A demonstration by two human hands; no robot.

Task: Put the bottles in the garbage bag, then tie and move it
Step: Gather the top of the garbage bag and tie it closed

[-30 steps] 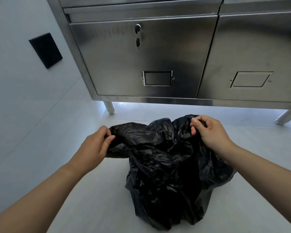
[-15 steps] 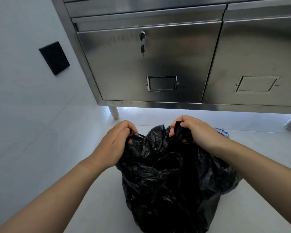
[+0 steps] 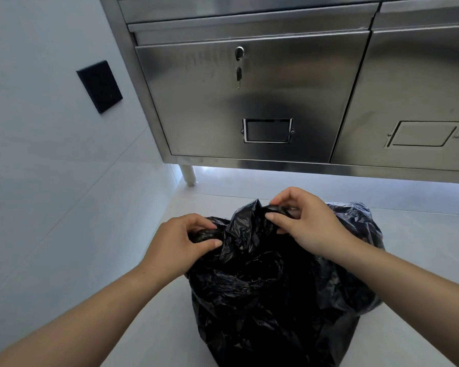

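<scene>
We find garbage bag (image 3: 270, 292) on floor (image 3: 149, 324), mouth gathered; no bottles visible, presumably inside. Left hand (image 3: 180, 242) and right hand (image 3: 302, 221) each pinch twisted rim strand. Knot, move remain.

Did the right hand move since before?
Yes. The right hand moved leftward, toward the left hand, and is now nearer beneath the steel label frame.

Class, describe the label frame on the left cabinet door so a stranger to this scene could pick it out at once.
Start at the steel cabinet behind the black garbage bag. On its left door, below the lock, sits the label frame. Unlike the right door's thin flat outline, it has a raised, shiny rim.
</scene>
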